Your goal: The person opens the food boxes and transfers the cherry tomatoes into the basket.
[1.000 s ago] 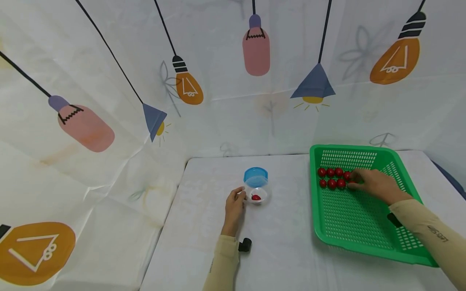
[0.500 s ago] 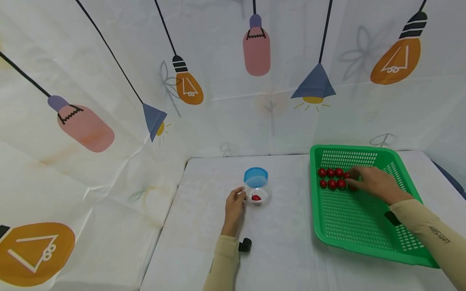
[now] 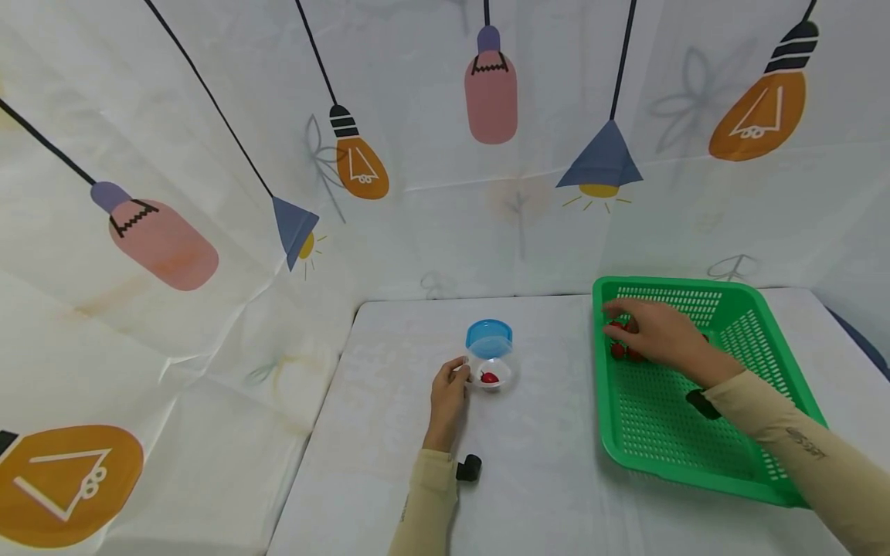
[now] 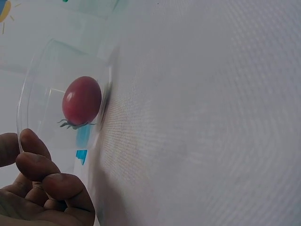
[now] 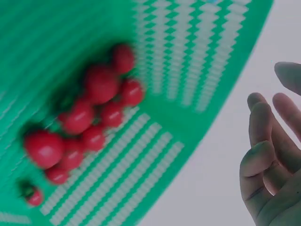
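Note:
In the head view my left hand (image 3: 448,401) is at a small clear plastic cup (image 3: 506,372) on the table. Up close in the left wrist view, finger and thumb pinch the rim of this cup (image 4: 35,80). One cherry tomato (image 4: 82,101) with a green calyx lies inside it. Over the left part of the green basket (image 3: 670,417), my right hand (image 3: 657,332) hides part of the cherry tomatoes (image 3: 617,351). The right wrist view shows them grouped in the basket, several tomatoes (image 5: 77,115) side by side. Thumb and fingers stand apart there, with nothing seen between them.
A blue round piece (image 3: 489,332) stands right behind the clear cup, touching or overlapping it; which, I cannot tell. White cloth (image 3: 542,479) covers the table. A printed sheet with lamp drawings (image 3: 431,232) hangs behind and to the left.
My right hand has moved left along the tomatoes, from their right end to the basket's left side. The left hand and the cup have stayed in place.

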The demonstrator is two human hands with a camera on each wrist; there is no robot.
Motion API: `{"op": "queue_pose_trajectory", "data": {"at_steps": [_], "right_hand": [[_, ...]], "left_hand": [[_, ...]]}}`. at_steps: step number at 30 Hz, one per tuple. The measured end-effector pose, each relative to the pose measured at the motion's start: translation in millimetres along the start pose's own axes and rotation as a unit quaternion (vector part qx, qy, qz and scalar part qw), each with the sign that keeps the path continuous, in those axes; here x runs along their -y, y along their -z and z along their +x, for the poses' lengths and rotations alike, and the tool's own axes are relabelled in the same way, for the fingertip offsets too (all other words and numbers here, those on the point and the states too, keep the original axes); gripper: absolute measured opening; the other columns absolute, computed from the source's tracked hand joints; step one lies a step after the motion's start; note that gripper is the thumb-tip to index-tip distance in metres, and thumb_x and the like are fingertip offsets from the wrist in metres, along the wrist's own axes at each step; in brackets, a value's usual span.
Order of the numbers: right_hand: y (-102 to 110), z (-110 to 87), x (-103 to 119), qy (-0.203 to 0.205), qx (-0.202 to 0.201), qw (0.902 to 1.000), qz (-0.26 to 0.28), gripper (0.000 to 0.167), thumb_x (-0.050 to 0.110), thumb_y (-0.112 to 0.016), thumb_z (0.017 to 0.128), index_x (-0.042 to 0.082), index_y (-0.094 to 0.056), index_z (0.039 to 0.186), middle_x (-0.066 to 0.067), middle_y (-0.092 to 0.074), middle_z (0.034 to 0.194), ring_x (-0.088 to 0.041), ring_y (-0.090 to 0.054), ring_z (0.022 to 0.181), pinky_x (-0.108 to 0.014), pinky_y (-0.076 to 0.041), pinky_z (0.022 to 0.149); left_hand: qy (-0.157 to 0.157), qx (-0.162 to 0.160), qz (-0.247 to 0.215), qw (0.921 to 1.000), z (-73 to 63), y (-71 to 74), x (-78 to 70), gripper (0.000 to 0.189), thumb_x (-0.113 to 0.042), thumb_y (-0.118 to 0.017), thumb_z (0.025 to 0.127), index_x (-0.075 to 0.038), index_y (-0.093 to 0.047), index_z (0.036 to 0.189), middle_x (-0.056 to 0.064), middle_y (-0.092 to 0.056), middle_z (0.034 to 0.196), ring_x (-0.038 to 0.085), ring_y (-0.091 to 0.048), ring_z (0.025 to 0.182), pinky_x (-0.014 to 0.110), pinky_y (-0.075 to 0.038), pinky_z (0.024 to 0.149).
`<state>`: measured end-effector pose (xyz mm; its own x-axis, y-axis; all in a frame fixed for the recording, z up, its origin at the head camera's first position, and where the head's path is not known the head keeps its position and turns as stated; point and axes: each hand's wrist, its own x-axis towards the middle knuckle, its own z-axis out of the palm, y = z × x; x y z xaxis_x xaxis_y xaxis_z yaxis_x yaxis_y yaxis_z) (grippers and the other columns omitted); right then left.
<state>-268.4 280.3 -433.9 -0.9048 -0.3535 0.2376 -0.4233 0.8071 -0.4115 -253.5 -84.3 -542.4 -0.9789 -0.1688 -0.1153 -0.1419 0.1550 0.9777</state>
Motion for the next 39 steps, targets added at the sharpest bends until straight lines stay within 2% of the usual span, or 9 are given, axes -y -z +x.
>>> {"op": "queue_pose_trajectory", "data": {"at_steps": [4, 8, 15, 21, 24, 31, 39], "right_hand": [[-6.1, 10.7, 22.2, 0.041, -0.013, 0.9990, 0.010, 0.034, 0.020, -0.073, 0.094, 0.010, -0.068, 0.126, -0.004, -0.073, 0.110, -0.007, -0.060, 0.071, -0.033, -0.048, 0.062], [-15.7, 23.2, 42.0, 0.066, -0.012, 0.9978, 0.001, 0.036, 0.022, -0.076, 0.092, 0.013, -0.069, 0.126, -0.001, -0.073, 0.110, -0.010, -0.060, 0.076, -0.031, -0.049, 0.062], [-35.2, 43.1, 76.2, 0.079, 0.040, 0.9961, 0.005, 0.043, 0.025, -0.077, 0.092, 0.015, -0.065, 0.132, -0.004, -0.072, 0.118, -0.015, -0.066, 0.086, -0.031, -0.054, 0.066], [-55.1, 55.9, 98.6, 0.091, 0.098, 0.9910, 0.010, 0.043, 0.028, -0.075, 0.093, 0.014, -0.065, 0.133, -0.002, -0.072, 0.115, -0.015, -0.066, 0.085, -0.030, -0.055, 0.067], [-62.9, 61.8, 107.1, 0.097, 0.125, 0.9874, 0.005, 0.042, 0.030, -0.075, 0.093, 0.016, -0.066, 0.132, 0.000, -0.072, 0.114, -0.012, -0.064, 0.082, -0.027, -0.053, 0.065], [-73.9, 71.5, 118.6, 0.096, 0.156, 0.9829, 0.015, 0.040, 0.028, -0.074, 0.094, 0.015, -0.066, 0.132, 0.001, -0.072, 0.113, -0.007, -0.059, 0.075, -0.026, -0.052, 0.064], [-89.6, 80.4, 124.1, 0.097, 0.191, 0.9761, 0.037, 0.036, 0.022, -0.069, 0.098, 0.015, -0.066, 0.133, -0.005, -0.072, 0.118, -0.015, -0.070, 0.091, -0.038, -0.057, 0.080]], "left_hand": [[0.001, 0.000, 0.001, 1.0000, 0.1, 0.2, -0.3, 0.035, -0.027, -0.056, 0.103, -0.007, -0.062, 0.132, 0.005, -0.064, 0.096, 0.017, -0.054, 0.079, 0.029, -0.046, 0.071], [0.004, 0.000, -0.003, 1.0000, 0.3, 0.4, -0.7, 0.035, -0.027, -0.056, 0.103, -0.008, -0.063, 0.132, 0.005, -0.065, 0.096, 0.017, -0.054, 0.080, 0.029, -0.047, 0.072], [0.001, 0.000, -0.007, 1.0000, -0.7, 0.2, 0.8, 0.034, -0.026, -0.056, 0.104, -0.008, -0.062, 0.132, 0.006, -0.064, 0.097, 0.019, -0.055, 0.081, 0.029, -0.047, 0.072], [0.003, 0.004, -0.004, 1.0000, -2.2, 1.4, -0.5, 0.036, -0.028, -0.056, 0.104, -0.008, -0.062, 0.133, 0.006, -0.064, 0.098, 0.019, -0.054, 0.081, 0.029, -0.046, 0.073], [0.003, 0.005, -0.005, 1.0000, -1.7, 1.9, -0.4, 0.036, -0.028, -0.056, 0.104, -0.007, -0.062, 0.133, 0.006, -0.065, 0.097, 0.018, -0.054, 0.080, 0.029, -0.046, 0.073], [-0.007, 0.006, -0.008, 0.9999, 0.6, 2.0, 2.2, 0.036, -0.026, -0.057, 0.103, -0.005, -0.062, 0.131, 0.006, -0.065, 0.093, 0.017, -0.053, 0.075, 0.027, -0.046, 0.069], [-0.017, 0.005, -0.009, 0.9998, 1.4, 2.0, 4.6, 0.035, -0.026, -0.058, 0.103, -0.005, -0.063, 0.131, 0.009, -0.067, 0.093, 0.017, -0.052, 0.074, 0.026, -0.045, 0.067]]}}
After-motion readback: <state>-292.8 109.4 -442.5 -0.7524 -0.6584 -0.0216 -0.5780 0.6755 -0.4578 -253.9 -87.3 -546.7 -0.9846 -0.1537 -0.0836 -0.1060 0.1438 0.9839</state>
